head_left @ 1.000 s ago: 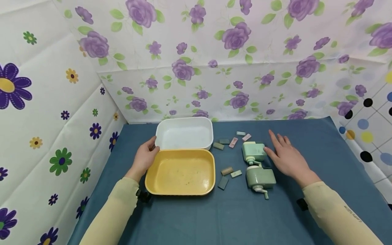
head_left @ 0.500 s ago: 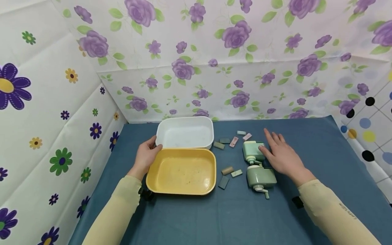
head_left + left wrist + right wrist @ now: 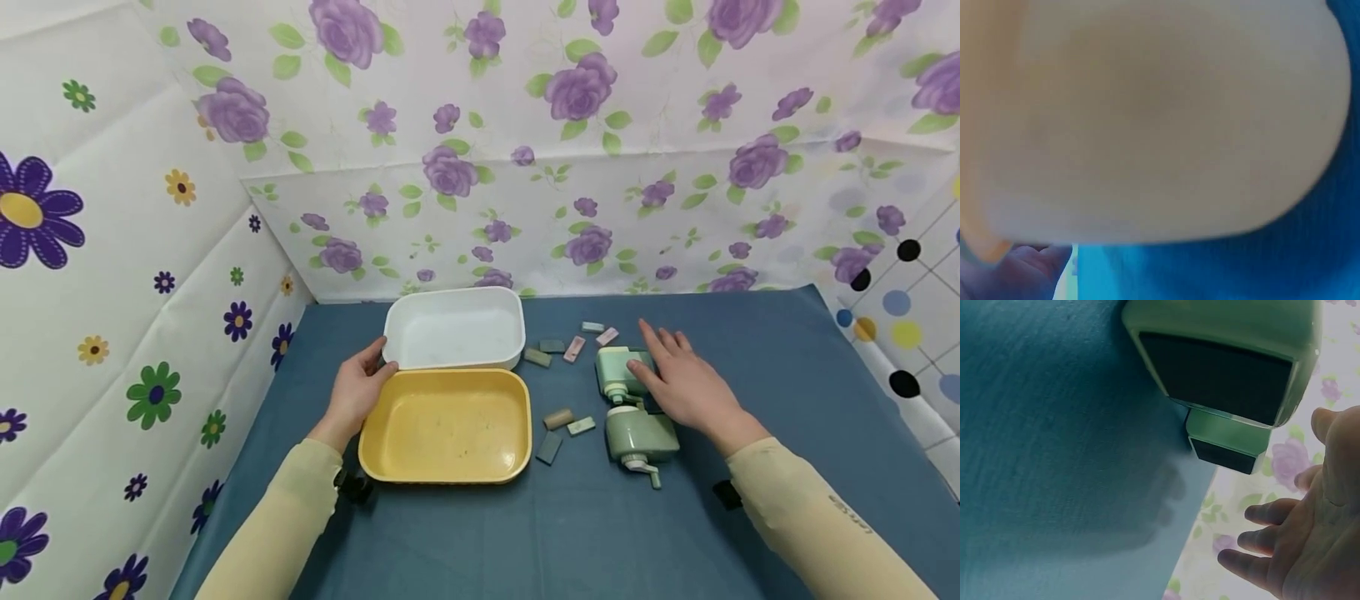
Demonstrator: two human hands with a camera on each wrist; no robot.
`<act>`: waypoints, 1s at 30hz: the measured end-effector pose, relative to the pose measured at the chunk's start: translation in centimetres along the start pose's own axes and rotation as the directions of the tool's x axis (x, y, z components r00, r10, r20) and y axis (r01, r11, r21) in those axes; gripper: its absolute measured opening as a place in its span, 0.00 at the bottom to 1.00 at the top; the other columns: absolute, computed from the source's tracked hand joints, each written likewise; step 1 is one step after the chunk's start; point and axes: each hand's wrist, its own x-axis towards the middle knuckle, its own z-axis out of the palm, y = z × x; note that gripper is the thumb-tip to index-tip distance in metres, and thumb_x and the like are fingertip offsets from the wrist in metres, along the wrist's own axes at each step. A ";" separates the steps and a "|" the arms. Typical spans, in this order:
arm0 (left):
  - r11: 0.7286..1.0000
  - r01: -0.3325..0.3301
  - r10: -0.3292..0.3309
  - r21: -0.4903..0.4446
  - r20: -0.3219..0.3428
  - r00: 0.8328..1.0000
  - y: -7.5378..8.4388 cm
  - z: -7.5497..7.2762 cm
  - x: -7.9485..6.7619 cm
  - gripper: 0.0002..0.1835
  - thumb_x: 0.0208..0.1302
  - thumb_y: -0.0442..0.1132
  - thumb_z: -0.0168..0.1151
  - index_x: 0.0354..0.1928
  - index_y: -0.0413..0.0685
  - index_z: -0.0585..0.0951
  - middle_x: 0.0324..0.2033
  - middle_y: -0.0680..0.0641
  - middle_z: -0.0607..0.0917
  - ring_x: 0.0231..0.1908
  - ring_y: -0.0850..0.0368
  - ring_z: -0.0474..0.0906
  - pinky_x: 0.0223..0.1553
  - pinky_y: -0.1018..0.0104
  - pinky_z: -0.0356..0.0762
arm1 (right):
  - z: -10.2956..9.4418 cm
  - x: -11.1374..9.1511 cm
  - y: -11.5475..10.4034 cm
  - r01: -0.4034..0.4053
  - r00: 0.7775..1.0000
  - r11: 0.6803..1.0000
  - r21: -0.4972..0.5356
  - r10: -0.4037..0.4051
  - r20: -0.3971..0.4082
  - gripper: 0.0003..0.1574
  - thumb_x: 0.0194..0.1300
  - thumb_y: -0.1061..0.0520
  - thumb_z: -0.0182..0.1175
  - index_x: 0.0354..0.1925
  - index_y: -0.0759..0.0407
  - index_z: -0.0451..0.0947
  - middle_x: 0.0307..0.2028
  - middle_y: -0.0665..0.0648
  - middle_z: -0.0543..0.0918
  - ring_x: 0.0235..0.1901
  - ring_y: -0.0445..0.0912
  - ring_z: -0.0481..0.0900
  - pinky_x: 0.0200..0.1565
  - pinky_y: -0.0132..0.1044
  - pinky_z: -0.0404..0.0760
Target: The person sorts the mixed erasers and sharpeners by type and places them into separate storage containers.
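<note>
My left hand (image 3: 356,390) is at the left side of two trays, its thumb and fingers around the front left corner of the white tray (image 3: 453,365). Its thumb lies by the rear rim of the yellow tray (image 3: 442,478), directly in front. In the left wrist view a pale tray surface (image 3: 1160,137) fills most of the picture, hiding most of the hand. My right hand (image 3: 692,390) hovers with spread fingers beside a mint pencil sharpener (image 3: 617,365), thumb near its right end. A darker green pencil sharpener (image 3: 643,433) lies in front; both have crank handles.
Several small eraser-like blocks lie right of the trays: pink (image 3: 574,349), grey-green (image 3: 537,357), brown (image 3: 558,419), pale (image 3: 581,427) and dark (image 3: 549,448). Blue cloth (image 3: 480,542) covers the table. Flowered sheets (image 3: 525,208) stand at the back and sides.
My right hand has drifted slightly left, its thumb moving over the right end of the mint sharpener. My left hand and the trays stay in place.
</note>
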 end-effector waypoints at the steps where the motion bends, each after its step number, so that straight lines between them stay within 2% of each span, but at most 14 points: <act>1: 1.000 0.008 -0.008 0.019 0.010 1.000 0.0 -0.1 0.0 0.34 0.83 0.41 0.59 0.85 0.53 0.61 0.83 0.42 0.59 0.81 0.45 0.56 0.74 0.48 0.70 | 0.0 0.0 -0.1 0.001 1.000 1.000 -0.001 -0.001 0.002 0.54 0.84 0.27 0.40 0.88 0.51 0.32 0.83 0.76 0.44 0.80 0.77 0.40 0.73 0.78 0.50; 5: 0.996 0.029 -0.032 0.079 0.040 0.999 -0.2 -0.1 0.0 0.33 0.85 0.47 0.56 0.85 0.54 0.61 0.82 0.39 0.61 0.79 0.42 0.60 0.72 0.46 0.72 | 0.1 0.0 -0.5 0.002 1.000 1.000 -0.013 -0.001 0.026 0.54 0.84 0.27 0.40 0.88 0.55 0.37 0.82 0.77 0.47 0.79 0.77 0.43 0.72 0.78 0.54; 9: 0.992 -0.008 0.004 0.127 0.030 1.000 -0.4 0.1 0.2 0.31 0.87 0.51 0.51 0.85 0.56 0.62 0.79 0.38 0.67 0.72 0.41 0.72 0.68 0.45 0.78 | 0.0 0.3 -1.6 -0.037 0.997 0.999 -0.035 0.039 0.063 0.54 0.84 0.27 0.42 0.87 0.59 0.42 0.80 0.80 0.51 0.78 0.77 0.47 0.67 0.79 0.63; 13: 0.984 -0.034 0.036 0.177 -0.008 0.999 -0.4 0.4 0.4 0.30 0.87 0.50 0.49 0.84 0.55 0.63 0.76 0.39 0.72 0.66 0.43 0.76 0.61 0.50 0.81 | -0.2 0.8 -3.1 -0.094 0.989 0.993 -0.072 0.102 0.108 0.55 0.83 0.30 0.47 0.87 0.61 0.42 0.78 0.84 0.52 0.77 0.78 0.49 0.61 0.79 0.70; 17: 0.976 -0.032 0.036 0.214 -0.011 0.999 0.0 0.5 0.8 0.30 0.85 0.46 0.48 0.85 0.54 0.62 0.60 0.34 0.81 0.47 0.40 0.76 0.45 0.55 0.75 | -0.2 1.3 -4.2 -0.156 0.974 0.981 -0.118 0.173 0.149 0.58 0.82 0.27 0.46 0.87 0.60 0.40 0.78 0.85 0.51 0.76 0.80 0.51 0.56 0.78 0.75; 18: 0.973 -0.039 0.040 0.226 0.002 0.999 0.0 0.5 1.0 0.31 0.85 0.45 0.47 0.85 0.54 0.61 0.62 0.33 0.80 0.43 0.38 0.74 0.43 0.53 0.73 | -0.2 1.4 -4.4 -0.171 0.970 0.977 -0.131 0.190 0.153 0.59 0.81 0.26 0.46 0.87 0.60 0.40 0.77 0.85 0.52 0.75 0.80 0.53 0.54 0.76 0.78; 20: 0.961 -0.067 0.058 0.267 0.041 0.997 0.2 0.4 1.5 0.33 0.84 0.43 0.44 0.86 0.52 0.57 0.69 0.31 0.75 0.51 0.34 0.77 0.51 0.49 0.77 | -0.1 1.6 -4.8 -0.205 0.961 0.966 -0.158 0.230 0.155 0.62 0.79 0.23 0.46 0.87 0.59 0.41 0.75 0.86 0.57 0.71 0.81 0.62 0.45 0.69 0.83; 21: 0.951 -0.088 0.072 0.295 0.066 0.995 0.3 0.4 1.8 0.33 0.84 0.43 0.43 0.87 0.50 0.55 0.76 0.32 0.68 0.60 0.33 0.76 0.60 0.45 0.76 | -0.1 1.7 -5.0 -0.221 0.955 0.961 -0.166 0.248 0.161 0.63 0.78 0.22 0.46 0.87 0.59 0.40 0.71 0.86 0.66 0.66 0.78 0.71 0.39 0.64 0.84; 23: 0.932 -0.126 0.092 0.339 0.115 0.989 0.2 0.2 2.2 0.34 0.85 0.45 0.40 0.87 0.48 0.50 0.83 0.34 0.54 0.77 0.34 0.61 0.74 0.39 0.65 | 0.0 1.9 -5.4 -0.247 0.944 0.953 -0.177 0.277 0.177 0.65 0.77 0.22 0.49 0.87 0.60 0.39 0.56 0.81 0.82 0.48 0.70 0.85 0.29 0.53 0.81; 24: 0.922 -0.146 0.105 0.358 0.134 0.986 0.1 0.2 2.4 0.34 0.86 0.45 0.39 0.87 0.46 0.48 0.85 0.36 0.45 0.82 0.35 0.50 0.79 0.37 0.55 | 0.0 2.0 -5.5 -0.255 0.940 0.950 -0.181 0.288 0.182 0.66 0.77 0.22 0.50 0.87 0.61 0.39 0.46 0.76 0.86 0.37 0.65 0.86 0.25 0.49 0.76; 25: 0.912 -0.164 0.115 0.377 0.149 0.982 0.0 0.1 2.5 0.34 0.87 0.46 0.37 0.87 0.45 0.46 0.85 0.36 0.43 0.84 0.36 0.41 0.81 0.36 0.47 | 0.0 2.1 -5.7 -0.264 0.936 0.947 -0.182 0.297 0.187 0.66 0.77 0.23 0.51 0.87 0.62 0.38 0.39 0.72 0.87 0.29 0.60 0.84 0.23 0.47 0.74; 26: 0.904 -0.178 0.123 0.389 0.162 0.979 -0.1 0.1 2.6 0.34 0.88 0.47 0.36 0.87 0.44 0.44 0.86 0.36 0.40 0.84 0.37 0.38 0.81 0.36 0.45 | 0.1 2.2 -5.8 -0.270 0.933 0.946 -0.181 0.304 0.192 0.66 0.77 0.24 0.52 0.87 0.62 0.38 0.34 0.69 0.86 0.23 0.56 0.80 0.22 0.45 0.72; 27: 0.896 -0.190 0.130 0.401 0.171 0.977 -0.2 0.1 2.6 0.35 0.88 0.47 0.34 0.87 0.43 0.42 0.86 0.37 0.38 0.84 0.37 0.36 0.81 0.36 0.43 | 0.1 2.2 -5.9 -0.271 0.932 0.946 -0.180 0.305 0.196 0.66 0.77 0.25 0.53 0.87 0.62 0.38 0.32 0.67 0.86 0.20 0.53 0.78 0.22 0.44 0.71; 30: 0.888 -0.208 0.149 0.411 0.171 0.974 -0.5 0.2 2.7 0.35 0.89 0.47 0.32 0.86 0.42 0.36 0.86 0.39 0.35 0.84 0.39 0.34 0.82 0.38 0.40 | 0.1 2.3 -6.0 -0.255 0.940 0.952 -0.171 0.285 0.189 0.63 0.78 0.29 0.55 0.87 0.61 0.39 0.46 0.74 0.86 0.20 0.53 0.79 0.22 0.46 0.74</act>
